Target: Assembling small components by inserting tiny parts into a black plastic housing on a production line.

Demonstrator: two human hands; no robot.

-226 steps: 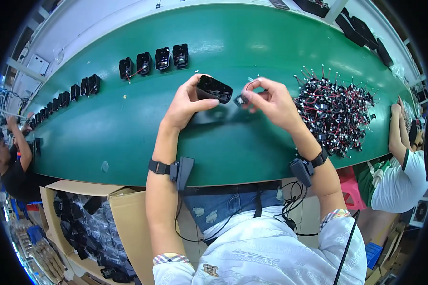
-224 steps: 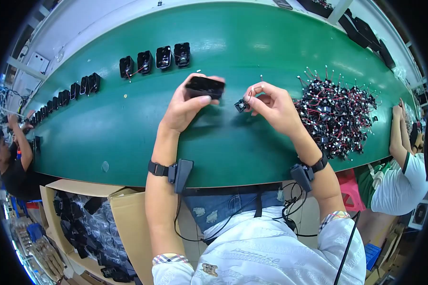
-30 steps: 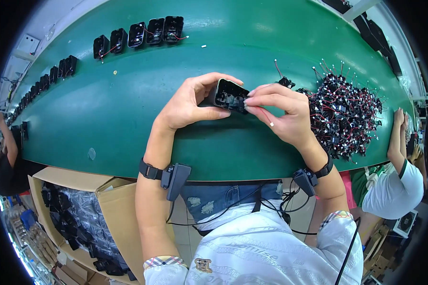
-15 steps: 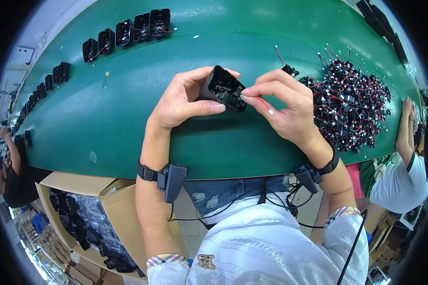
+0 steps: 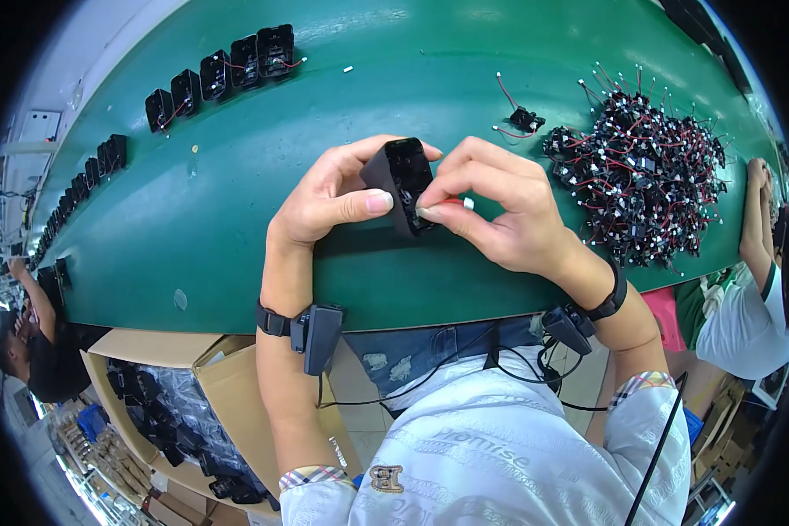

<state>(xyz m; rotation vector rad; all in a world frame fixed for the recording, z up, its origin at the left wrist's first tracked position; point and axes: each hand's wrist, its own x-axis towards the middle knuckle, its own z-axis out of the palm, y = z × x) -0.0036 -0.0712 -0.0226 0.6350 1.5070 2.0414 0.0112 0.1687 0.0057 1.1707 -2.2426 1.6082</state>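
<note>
My left hand (image 5: 329, 200) grips a black plastic housing (image 5: 380, 178), thumb on its near side and fingers round the far side. The housing is tilted, its open face toward the right and up, with dark parts showing inside. My right hand (image 5: 507, 195) is closed in a pinch, fingertips at the lower right rim of the opening. A thin wire with a small white plug (image 5: 469, 203) shows beside those fingers; most of the wire is hidden by them.
To the right lies a big pile of small black parts (image 5: 640, 175) with red wires; one loose part (image 5: 525, 120) sits beside it. Several black housings (image 5: 216, 77) stand in a row at far left. An open carton (image 5: 228, 368) is at lower left. Other people sit at both sides.
The housing has turned more upright in my left hand and sits slightly lower. My right hand has moved a little left and down along its rim. The view has shifted slightly.
</note>
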